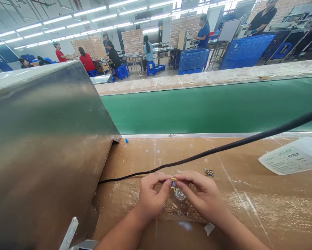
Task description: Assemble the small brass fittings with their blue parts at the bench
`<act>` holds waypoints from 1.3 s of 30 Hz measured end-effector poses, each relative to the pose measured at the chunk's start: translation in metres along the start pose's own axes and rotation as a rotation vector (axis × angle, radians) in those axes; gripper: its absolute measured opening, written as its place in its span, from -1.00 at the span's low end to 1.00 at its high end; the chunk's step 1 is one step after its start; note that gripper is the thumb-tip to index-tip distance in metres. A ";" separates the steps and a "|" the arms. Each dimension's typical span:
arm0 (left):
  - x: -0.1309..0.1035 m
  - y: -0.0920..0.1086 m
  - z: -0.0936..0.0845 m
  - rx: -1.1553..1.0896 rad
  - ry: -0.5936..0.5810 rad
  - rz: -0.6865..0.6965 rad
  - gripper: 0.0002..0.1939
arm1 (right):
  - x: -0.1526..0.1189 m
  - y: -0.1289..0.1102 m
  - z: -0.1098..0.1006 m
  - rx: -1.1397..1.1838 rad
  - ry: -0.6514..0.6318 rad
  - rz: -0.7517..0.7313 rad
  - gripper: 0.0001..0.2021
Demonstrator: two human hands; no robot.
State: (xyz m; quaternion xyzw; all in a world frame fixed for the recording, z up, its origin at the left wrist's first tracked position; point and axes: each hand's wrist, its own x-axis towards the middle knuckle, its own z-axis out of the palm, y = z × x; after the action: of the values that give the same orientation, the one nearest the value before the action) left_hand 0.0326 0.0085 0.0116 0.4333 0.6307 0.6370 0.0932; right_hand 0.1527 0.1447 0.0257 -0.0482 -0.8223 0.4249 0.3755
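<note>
Both of my hands meet over a brown cardboard-covered bench (pixel 249 215). My left hand (pixel 152 196) and my right hand (pixel 201 198) pinch a small part with yellow and blue wires (pixel 173 182) between thumb and fingertips. A small round silvery piece (pixel 180 194) hangs just under the wires, between the hands. A second small bundle of yellow and blue wires (pixel 209 172) lies on the cardboard just beyond my right hand.
A black cable (pixel 223 147) runs across the bench from right to left. A large metal box (pixel 41 146) stands at the left. A green conveyor belt (pixel 210 107) runs behind. A labelled plastic bag (pixel 291 158) lies at the right. Several people work in the distance.
</note>
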 end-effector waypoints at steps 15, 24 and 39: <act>-0.001 -0.003 -0.002 0.050 -0.043 0.023 -0.89 | -0.001 0.001 0.000 0.052 -0.003 0.024 -0.87; 0.001 0.001 0.004 -0.144 -0.040 -0.231 -0.84 | -0.002 0.010 0.002 0.054 -0.075 -0.148 -0.76; 0.015 -0.035 -0.020 -0.332 0.098 -0.624 -0.61 | -0.125 0.008 -0.104 -0.324 0.946 0.435 -0.74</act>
State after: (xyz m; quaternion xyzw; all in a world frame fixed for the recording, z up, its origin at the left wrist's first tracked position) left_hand -0.0051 0.0103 -0.0097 0.1679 0.6243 0.6916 0.3220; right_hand 0.3081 0.1690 -0.0149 -0.4604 -0.5898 0.2925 0.5955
